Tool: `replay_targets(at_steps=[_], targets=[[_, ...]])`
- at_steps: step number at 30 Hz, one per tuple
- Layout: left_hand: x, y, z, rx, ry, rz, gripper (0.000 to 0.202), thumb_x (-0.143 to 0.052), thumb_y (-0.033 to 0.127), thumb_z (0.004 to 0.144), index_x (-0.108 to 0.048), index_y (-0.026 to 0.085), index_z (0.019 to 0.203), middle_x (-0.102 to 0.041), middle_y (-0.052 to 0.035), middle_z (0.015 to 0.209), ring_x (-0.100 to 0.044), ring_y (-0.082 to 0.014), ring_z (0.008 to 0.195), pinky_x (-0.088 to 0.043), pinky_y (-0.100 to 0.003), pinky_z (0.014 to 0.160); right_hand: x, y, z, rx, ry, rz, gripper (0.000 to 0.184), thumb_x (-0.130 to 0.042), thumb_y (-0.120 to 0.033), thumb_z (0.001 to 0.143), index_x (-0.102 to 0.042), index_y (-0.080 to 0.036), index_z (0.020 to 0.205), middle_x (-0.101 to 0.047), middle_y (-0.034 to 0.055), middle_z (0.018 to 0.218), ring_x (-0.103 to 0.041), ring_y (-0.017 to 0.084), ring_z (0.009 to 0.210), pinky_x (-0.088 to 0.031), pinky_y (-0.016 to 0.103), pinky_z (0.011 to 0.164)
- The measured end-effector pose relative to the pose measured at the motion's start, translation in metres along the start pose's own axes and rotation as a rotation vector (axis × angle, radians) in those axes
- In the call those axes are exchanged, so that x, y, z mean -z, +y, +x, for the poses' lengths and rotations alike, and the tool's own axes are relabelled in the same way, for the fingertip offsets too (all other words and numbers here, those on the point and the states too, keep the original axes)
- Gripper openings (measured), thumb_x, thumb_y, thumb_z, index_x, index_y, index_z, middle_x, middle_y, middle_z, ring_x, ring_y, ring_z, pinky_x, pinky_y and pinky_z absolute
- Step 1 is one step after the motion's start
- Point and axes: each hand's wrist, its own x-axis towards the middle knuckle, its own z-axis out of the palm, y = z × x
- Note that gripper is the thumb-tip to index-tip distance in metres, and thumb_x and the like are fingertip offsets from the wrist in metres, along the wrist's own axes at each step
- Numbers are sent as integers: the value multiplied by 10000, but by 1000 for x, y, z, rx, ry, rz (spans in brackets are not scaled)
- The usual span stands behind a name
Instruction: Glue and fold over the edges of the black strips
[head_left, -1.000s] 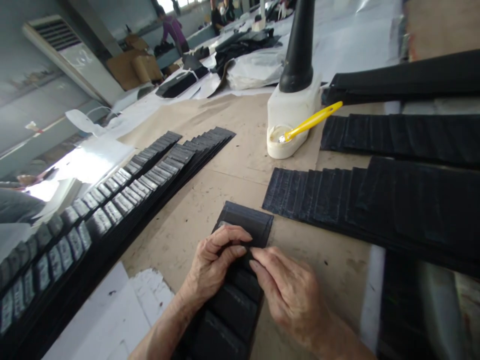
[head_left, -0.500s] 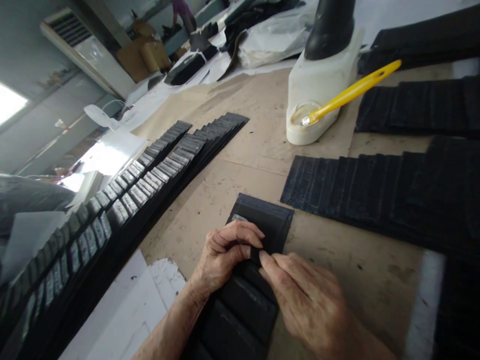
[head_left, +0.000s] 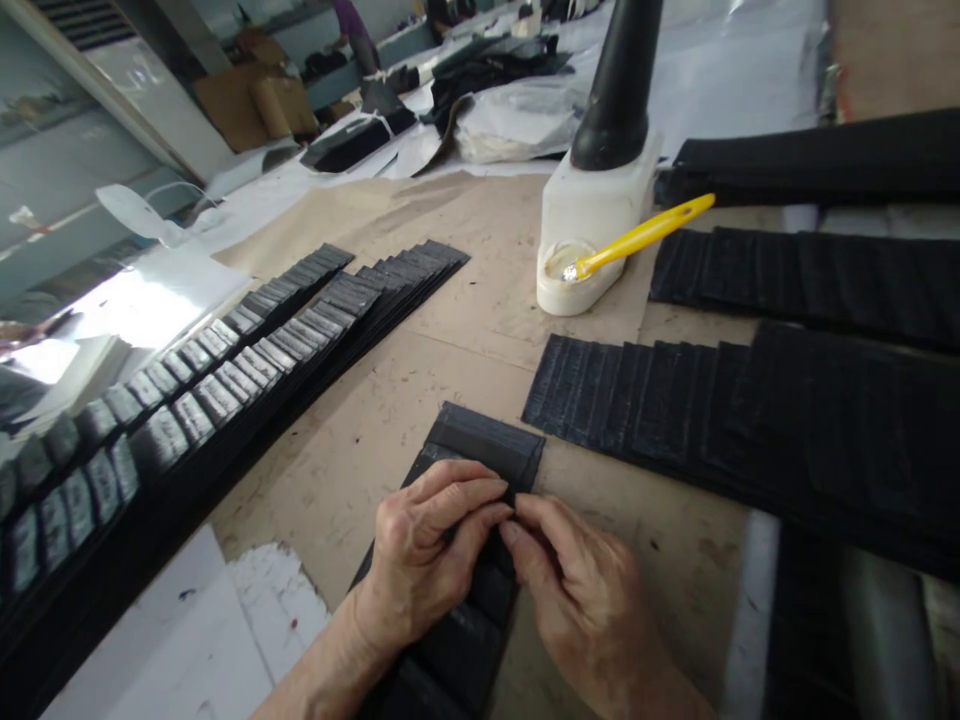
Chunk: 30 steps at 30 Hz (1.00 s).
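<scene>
Both hands meet over a row of overlapping black leather-like pieces [head_left: 486, 440] lying on the brown-papered table. My left hand [head_left: 427, 550] rests across the row, its thumb and fingers pinched on the edge of one black piece. From the right, my right hand [head_left: 581, 590] pinches the same edge between thumb and forefinger, its fingertips touching those of the left. The fingers cover most of the gripped edge. Behind the hands, a yellow-handled brush [head_left: 645, 235] lies with its bristle end in the round opening of a white glue pot [head_left: 574, 300].
Long fanned rows of black pieces with shiny edges [head_left: 262, 365] run along the left. More overlapping black pieces [head_left: 637, 390] lie at the right. White sheets [head_left: 165, 640] are at the lower left. A black cylinder [head_left: 619, 90] stands on the pot. A person [head_left: 352, 35] is far behind.
The view has shifted, moving the right-hand rows lower. My fingertips have closed together, and the dark tab that showed between them is now mostly covered.
</scene>
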Motion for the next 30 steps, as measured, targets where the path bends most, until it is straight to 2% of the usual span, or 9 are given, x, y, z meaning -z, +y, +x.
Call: replay_targets(at_steps=[8,14,17,19,22,25,27,28,30], targets=[[5,-5,5,-186,-95,120,169,-541,91,813,-627,142,949,-667,-58,896,-636,-94,800,-529,-152,724,-1,0,0,79,43,-57,160,-418,-89,848,-566,-146,827,-593,7,651,-588,90,566,-461,180,553],[10,-6,7,-373,-193,289,210,-478,78,812,-556,106,1005,-659,-100,934,-627,-143,820,-530,-244,740,-1,1,-2,101,14,-114,188,-386,-89,862,-559,-158,831,-600,20,670,-582,108,579,-465,211,552],[7,-6,6,-473,-167,388,208,-452,95,818,-537,103,1008,-667,-118,919,-639,-164,804,-537,-274,735,-1,2,-2,119,0,-116,183,-388,-87,861,-555,-160,843,-602,23,677,-578,109,584,-467,211,546],[3,-7,4,-493,-148,400,212,-445,104,818,-536,98,1009,-669,-126,908,-642,-170,797,-538,-279,728,0,2,-1,108,-3,-110,180,-392,-93,860,-555,-164,837,-601,22,674,-580,110,586,-469,210,549],[0,-11,0,-454,-128,374,205,-454,96,807,-546,96,990,-666,-123,895,-634,-162,810,-529,-261,727,1,2,-1,50,-13,-98,180,-398,-97,857,-555,-170,806,-590,10,654,-585,105,580,-463,200,557],[5,-14,-1,-327,-32,424,199,-497,82,790,-567,111,974,-656,-99,919,-624,-137,824,-517,-222,757,2,2,-1,-17,-12,-121,167,-417,-106,844,-553,-167,769,-566,-3,609,-575,97,544,-431,191,526],[10,-15,1,-250,-16,425,180,-525,83,789,-578,128,954,-649,-71,922,-617,-112,816,-509,-190,773,2,1,0,-40,-9,-143,165,-424,-111,836,-551,-165,746,-557,-6,589,-562,92,517,-409,189,500],[12,-14,2,-215,-54,386,173,-526,89,798,-579,133,957,-643,-61,929,-612,-100,820,-506,-172,773,2,0,0,-48,-10,-146,167,-424,-113,834,-550,-166,739,-553,-9,581,-557,90,507,-402,187,492],[14,-13,5,-157,-201,252,195,-507,111,830,-568,138,1012,-626,-59,984,-605,-91,874,-502,-149,784,2,-1,1,-65,-16,-132,168,-426,-118,834,-542,-172,725,-545,-16,566,-546,86,491,-391,183,479]])
